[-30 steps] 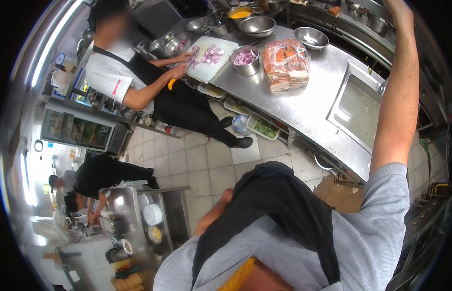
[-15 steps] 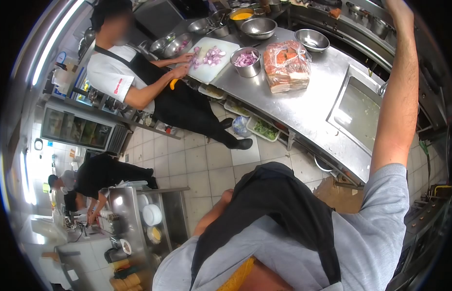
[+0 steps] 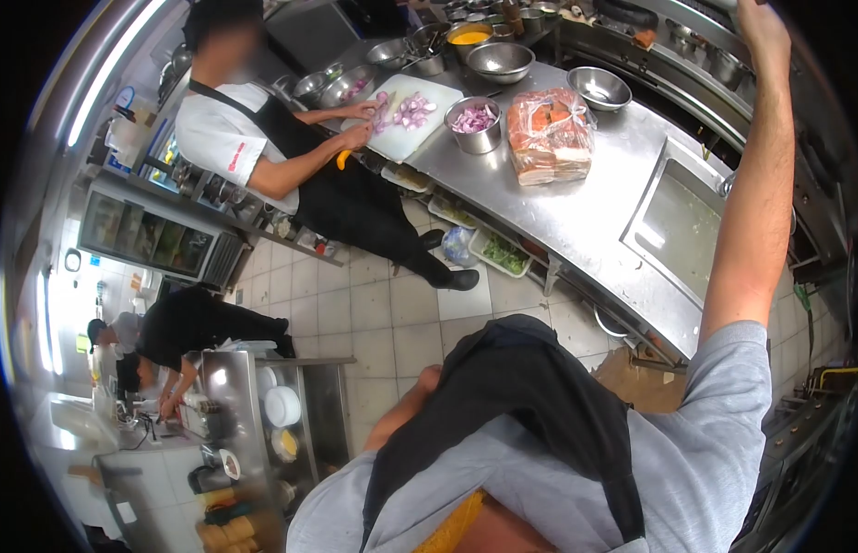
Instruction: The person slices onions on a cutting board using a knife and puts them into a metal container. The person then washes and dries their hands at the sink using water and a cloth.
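right hand [image 3: 765,35] on a straight bare arm, far up and right of the meat bag [image 3: 551,138]; fingers cut by the top edge, can't tell if spread or gripping. pale thing [image 3: 722,4] just beside that hand, also cut off, too little to name, contact unclear; it's up and right of the meat bag too. left hand [image 3: 429,377] well below and left of the meat bag, at the side of the wearer's black apron [image 3: 530,378], mostly hidden behind it; finger state can't tell.

meat bag is clear plastic, sitting on the steel counter [image 3: 503,180]. just left of it, steel pot [image 3: 474,137] of chopped red onion; further left, white cutting board [image 3: 406,143] with more onion pieces. steel bowl [image 3: 599,88] just up-right of the bag, larger steel bowl [image 3: 500,64] up-left, pot of orange-yellow liquid [image 3: 470,35] past that. sink basin [image 3: 673,226] down-right of the bag.

co-worker [image 3: 332,194] left of the bag, both hands at the board. second co-worker [image 3: 203,323] far down-left of it, bent over.
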Demonstrator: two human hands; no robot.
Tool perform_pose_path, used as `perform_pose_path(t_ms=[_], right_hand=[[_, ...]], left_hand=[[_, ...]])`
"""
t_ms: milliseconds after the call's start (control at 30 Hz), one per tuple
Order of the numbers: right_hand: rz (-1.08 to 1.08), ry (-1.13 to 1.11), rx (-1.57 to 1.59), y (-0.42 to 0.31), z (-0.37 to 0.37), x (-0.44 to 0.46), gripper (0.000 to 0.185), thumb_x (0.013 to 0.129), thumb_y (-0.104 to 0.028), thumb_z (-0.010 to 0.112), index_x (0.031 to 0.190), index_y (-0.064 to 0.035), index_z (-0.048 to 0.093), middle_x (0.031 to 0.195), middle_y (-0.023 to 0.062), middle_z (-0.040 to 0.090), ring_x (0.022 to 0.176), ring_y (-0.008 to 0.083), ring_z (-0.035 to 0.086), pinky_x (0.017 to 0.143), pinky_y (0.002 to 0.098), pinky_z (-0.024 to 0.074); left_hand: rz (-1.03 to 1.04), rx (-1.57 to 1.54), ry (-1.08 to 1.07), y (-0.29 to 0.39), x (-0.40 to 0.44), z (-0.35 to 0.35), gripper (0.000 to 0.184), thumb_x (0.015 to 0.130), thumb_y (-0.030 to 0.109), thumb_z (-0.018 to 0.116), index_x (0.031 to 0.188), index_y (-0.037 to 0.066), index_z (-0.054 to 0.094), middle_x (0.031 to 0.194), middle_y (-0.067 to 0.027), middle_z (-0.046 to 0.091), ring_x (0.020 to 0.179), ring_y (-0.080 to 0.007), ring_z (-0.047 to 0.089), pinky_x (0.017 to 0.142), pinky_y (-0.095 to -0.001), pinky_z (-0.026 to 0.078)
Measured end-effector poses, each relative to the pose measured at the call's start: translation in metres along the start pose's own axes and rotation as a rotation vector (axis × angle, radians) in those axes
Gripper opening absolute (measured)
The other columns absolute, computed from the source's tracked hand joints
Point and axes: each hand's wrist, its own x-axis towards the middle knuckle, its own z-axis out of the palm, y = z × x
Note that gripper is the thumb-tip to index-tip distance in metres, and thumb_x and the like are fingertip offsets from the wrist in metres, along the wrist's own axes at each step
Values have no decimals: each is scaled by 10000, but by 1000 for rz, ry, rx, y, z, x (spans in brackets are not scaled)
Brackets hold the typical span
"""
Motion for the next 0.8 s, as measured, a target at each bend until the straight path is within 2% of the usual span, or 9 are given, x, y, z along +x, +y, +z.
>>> perform_pose_path(t_ms=[33, 367, 433, 533, 633, 800], right_hand=[[0, 0, 0, -1, -1, 0, 575, 970, -135, 555, 1368, 135, 239, 1150, 443, 530, 1036, 511, 611, 897, 565, 513], [9, -13, 29, 1, 0, 2, 549, 970, -129, 545, 1355, 126, 247, 1131, 440, 533, 1016, 502, 618, 881, 560, 527], [2, -3, 14, 1, 0, 2, 547, 969, -127, 544, 1354, 124, 248, 1132, 438, 534, 1017, 501, 619, 884, 559, 527], [5, -1, 2, -2, -1, 1, 553, 967, -126, 545, 1360, 119, 243, 1138, 434, 535, 1022, 497, 618, 893, 558, 524], [42, -24, 46, -3, -2, 0, 556, 967, -125, 543, 1366, 116, 239, 1150, 430, 533, 1027, 496, 617, 898, 557, 524], [-2, -17, 22, -1, -2, 1, 552, 972, -119, 527, 1369, 123, 229, 1160, 436, 524, 1029, 491, 619, 891, 551, 536]], left_hand=[[45, 93, 4, -3, 2, 2, 502, 830, 512, 622, 1033, 64, 717, 1085, -188, 700, 1027, -360, 668, 852, -389, 515], [101, 56, 37, -6, -1, 8, 439, 829, 475, 659, 969, 63, 717, 1012, -176, 721, 946, -314, 694, 829, -364, 518], [-64, -119, 65, -6, -1, 10, 415, 825, 438, 696, 953, 44, 715, 959, -162, 729, 884, -264, 688, 812, -347, 511], [-95, -224, 42, -22, 8, 16, 413, 817, 421, 718, 948, 29, 714, 935, -156, 728, 862, -232, 671, 800, -340, 505], [-47, -110, 4, -59, 41, 40, 428, 815, 442, 710, 948, 34, 714, 948, -156, 730, 879, -247, 674, 807, -346, 504], [-86, -138, 15, -45, 32, 35, 444, 816, 462, 698, 948, 38, 713, 974, -158, 729, 901, -261, 676, 822, -355, 500]])
